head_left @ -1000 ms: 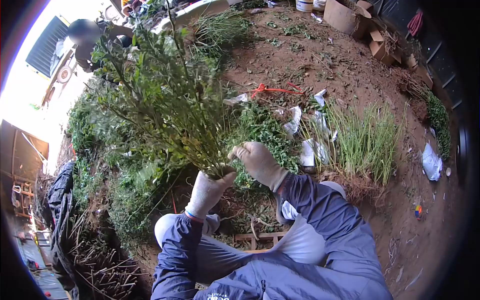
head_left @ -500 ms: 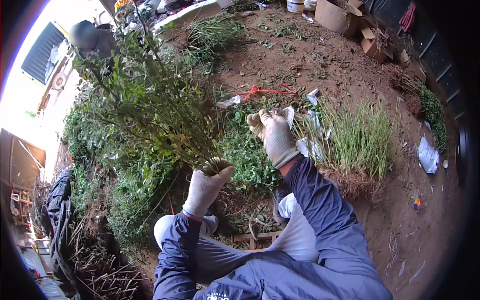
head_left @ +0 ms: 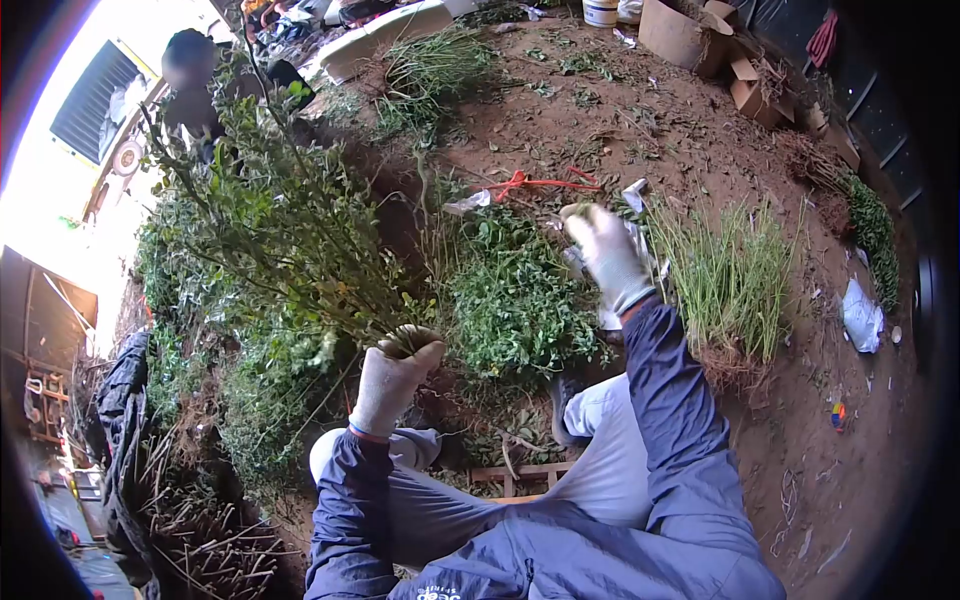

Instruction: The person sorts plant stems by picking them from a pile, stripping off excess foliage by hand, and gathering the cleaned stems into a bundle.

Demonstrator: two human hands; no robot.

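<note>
My gloved left hand (head_left: 395,380) is closed round the lower stems of a leafy green bunch (head_left: 290,230), which fans up and to the left. Away to the right, my gloved right hand (head_left: 607,252) is raised over the ground by some white scraps; its fingers are curled and blurred, and whatever they hold cannot be made out. Between and below the hands lies a low pile of green leafy plants (head_left: 520,310). Beside the right forearm stands a bundle of thin green stems (head_left: 730,280) with brown roots.
Another person (head_left: 190,85) is at the upper left behind the bunch. A red ribbon (head_left: 520,184) lies on the soil. Cut sticks (head_left: 215,550) and black plastic (head_left: 122,420) are at lower left, a cardboard box (head_left: 755,95) at upper right, a wooden stool (head_left: 520,474) between my legs.
My right hand has moved away from the bunch, up and to the right. My left hand has shifted slightly left and down, still round the stems, and the bunch leans further left.
</note>
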